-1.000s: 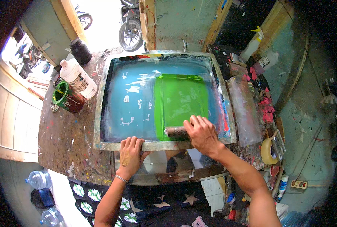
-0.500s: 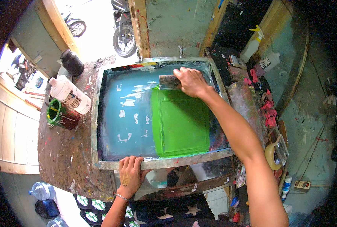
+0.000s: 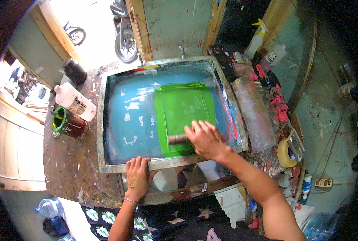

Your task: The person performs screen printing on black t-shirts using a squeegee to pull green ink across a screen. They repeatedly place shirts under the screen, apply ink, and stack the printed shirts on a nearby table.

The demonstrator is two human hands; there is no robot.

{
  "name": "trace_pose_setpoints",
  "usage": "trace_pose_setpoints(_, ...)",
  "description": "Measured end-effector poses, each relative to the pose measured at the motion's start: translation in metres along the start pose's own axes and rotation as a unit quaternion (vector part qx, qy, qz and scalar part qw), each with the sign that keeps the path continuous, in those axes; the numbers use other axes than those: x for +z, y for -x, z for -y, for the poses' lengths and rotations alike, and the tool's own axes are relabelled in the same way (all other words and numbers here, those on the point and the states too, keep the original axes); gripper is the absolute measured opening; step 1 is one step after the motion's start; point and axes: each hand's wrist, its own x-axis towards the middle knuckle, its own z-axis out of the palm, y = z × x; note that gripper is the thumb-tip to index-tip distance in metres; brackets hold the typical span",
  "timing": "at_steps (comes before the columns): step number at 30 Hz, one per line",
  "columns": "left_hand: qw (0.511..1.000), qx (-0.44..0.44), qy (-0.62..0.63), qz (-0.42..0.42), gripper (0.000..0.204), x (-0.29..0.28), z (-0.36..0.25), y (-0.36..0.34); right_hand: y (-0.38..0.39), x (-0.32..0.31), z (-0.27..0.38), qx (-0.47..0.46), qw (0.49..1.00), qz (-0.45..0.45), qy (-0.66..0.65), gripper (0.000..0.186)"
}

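Observation:
A framed printing screen [image 3: 101,128] lies on the worktable, its mesh blue-green with pale open shapes. My right hand [image 3: 208,141] is closed round a squeegee [image 3: 178,139], which rests on the mesh near the frame's close side. A broad rectangle of bright green ink [image 3: 183,108] covers the middle and right of the mesh, with thicker ridges along its edges. On the near rail, left of the squeegee, my left hand [image 3: 138,174] grips the frame with its fingers over the wood. The squeegee's blade is hidden under its handle and my right hand.
Left on the stained table [image 3: 74,164] stand a green-rimmed ink pot [image 3: 68,122], a white bottle [image 3: 75,102] and a dark jar [image 3: 74,71]. Rightward are a spray bottle [image 3: 256,40], pink rags [image 3: 280,108] and a tape roll [image 3: 286,153]. Printed dark fabric [image 3: 106,219] hangs below.
My right hand has pulled the squeegee from the far side of the screen to its near side, through the green ink. My left hand stays on the frame. The view has shifted slightly.

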Motion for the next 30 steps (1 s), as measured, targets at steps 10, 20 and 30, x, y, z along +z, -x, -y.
trace_pose_setpoints(10, 1.0, 0.019, -0.007, -0.015, 0.048, -0.004, 0.0, -0.002, 0.031, -0.009, 0.024, 0.011, 0.997, -0.068, 0.024, 0.028)
trace_pose_setpoints(20, 0.996, -0.017, 0.088, -0.007, 0.05, -0.128, -0.02, -0.064, 0.001, -0.101, 0.019, 0.037, 0.983, -0.176, 0.027, 0.047)
trace_pose_setpoints(30, 0.955, 0.137, 0.107, -0.24, 0.042, -0.094, -0.039, -0.085, -0.124, -0.223, -0.034, 0.088, 0.977, -0.187, 0.059, 0.07)
